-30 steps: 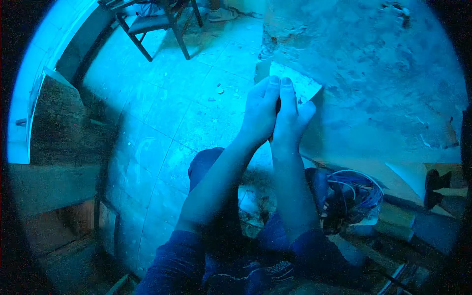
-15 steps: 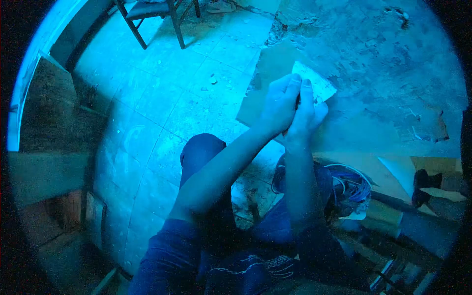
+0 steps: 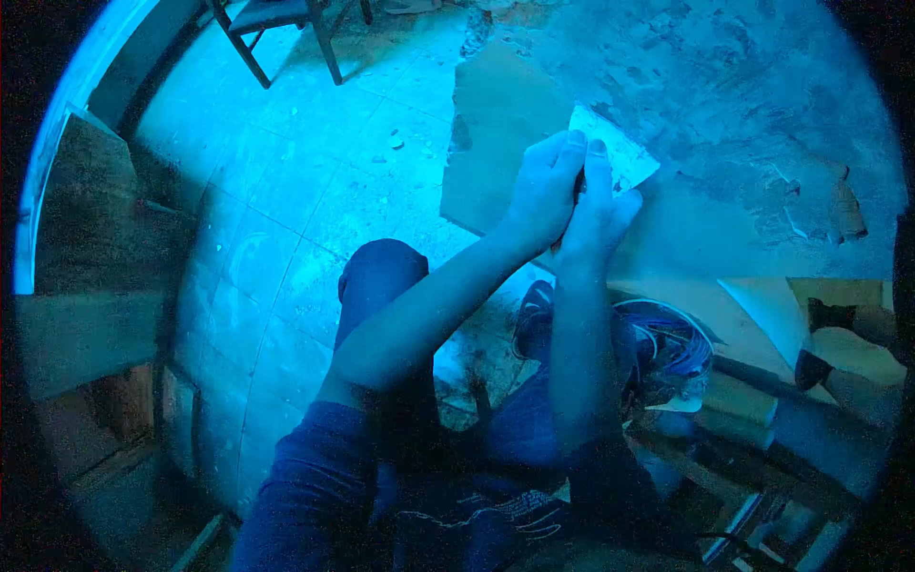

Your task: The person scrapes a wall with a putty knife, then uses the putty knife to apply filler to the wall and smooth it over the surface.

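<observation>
Both hands wrap around the handle of a flat, pale scraper [image 3: 620,153], whose wide rectangular blade points up and to the right. My left hand [image 3: 546,191] is closed on the left side of the handle, thumb up along it. Closed on the right side is my right hand [image 3: 599,214], its thumb beside the left one. Most of the handle is hidden; a reddish-brown end peeks out below the hands. Under the blade lies a broad, blotchy surface [image 3: 705,67] with a plain smooth patch at its left edge; blade contact cannot be judged.
Tiled floor [image 3: 305,181] with small debris lies left. A chair [image 3: 286,19] stands at the top left. Beside my right leg is a container of coiled cables [image 3: 681,343]. Cardboard pieces [image 3: 762,310] lie at the right, and a torn flake [image 3: 824,205] lies above them.
The view has shifted, so the floor, chair and cable container sit further left and up. The hands keep the same grip on the scraper, and more of the smooth patch shows left of them.
</observation>
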Demonstrator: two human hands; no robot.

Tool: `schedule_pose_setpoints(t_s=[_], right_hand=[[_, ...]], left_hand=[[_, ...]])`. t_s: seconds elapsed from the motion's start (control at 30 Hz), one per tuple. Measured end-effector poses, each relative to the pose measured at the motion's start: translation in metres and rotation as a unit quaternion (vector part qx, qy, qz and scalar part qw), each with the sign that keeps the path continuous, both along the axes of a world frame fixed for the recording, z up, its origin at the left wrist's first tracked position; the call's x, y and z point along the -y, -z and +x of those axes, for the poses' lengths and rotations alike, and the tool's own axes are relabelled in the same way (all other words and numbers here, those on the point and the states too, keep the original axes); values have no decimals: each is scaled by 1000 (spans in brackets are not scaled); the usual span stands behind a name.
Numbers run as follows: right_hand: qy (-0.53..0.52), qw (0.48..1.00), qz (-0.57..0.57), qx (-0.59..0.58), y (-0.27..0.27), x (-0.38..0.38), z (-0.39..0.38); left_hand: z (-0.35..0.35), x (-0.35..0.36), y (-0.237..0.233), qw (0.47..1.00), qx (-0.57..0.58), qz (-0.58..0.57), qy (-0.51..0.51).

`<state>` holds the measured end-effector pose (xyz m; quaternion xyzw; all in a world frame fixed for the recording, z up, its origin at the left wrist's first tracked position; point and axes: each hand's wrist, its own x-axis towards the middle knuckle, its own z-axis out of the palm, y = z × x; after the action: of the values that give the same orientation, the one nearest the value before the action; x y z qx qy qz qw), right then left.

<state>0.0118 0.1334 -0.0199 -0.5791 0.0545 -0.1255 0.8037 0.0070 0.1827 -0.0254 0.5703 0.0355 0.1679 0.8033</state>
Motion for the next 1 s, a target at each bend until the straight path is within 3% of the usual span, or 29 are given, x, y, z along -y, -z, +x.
schedule_pose_setpoints(t_s=[0.1, 0.17, 0.23, 0.3, 0.33, 0.4, 0.6, 0.77, 0.87, 1.0], right_hand=[[-69, 996, -19, 58, 1, -2, 4], [-63, 996, -31, 59, 0, -10, 4], [-37, 996, -41, 72, 0, -21, 4], [-7, 996, -56, 62, 7, -30, 5], [17, 995, -45, 90, 9, -35, 4], [41, 992, -37, 117, 8, -39, 1], [17, 999, 14, 40, 12, -43, -4], [9, 999, 26, 27, 12, -41, -2], [15, 996, 17, 86, 7, -40, 2], [7, 997, 47, 54, 7, -38, 1]], left_hand=[[2, -5, 3, 999, 24, -31, -7], [2, -19, 2, 993, 61, 94, -47], [-2, -28, -6, 999, -12, 43, 7], [-1, -36, 0, 986, 20, 164, -3], [-1, -39, 1, 986, 18, 164, -1], [-1, -43, 0, 997, -27, 1, 78], [0, -48, 2, 996, -14, -7, 93], [-1, -45, 1, 998, -9, 8, 66], [-2, -43, 0, 997, -6, 9, 72], [2, -40, 5, 998, -2, -6, 66]])
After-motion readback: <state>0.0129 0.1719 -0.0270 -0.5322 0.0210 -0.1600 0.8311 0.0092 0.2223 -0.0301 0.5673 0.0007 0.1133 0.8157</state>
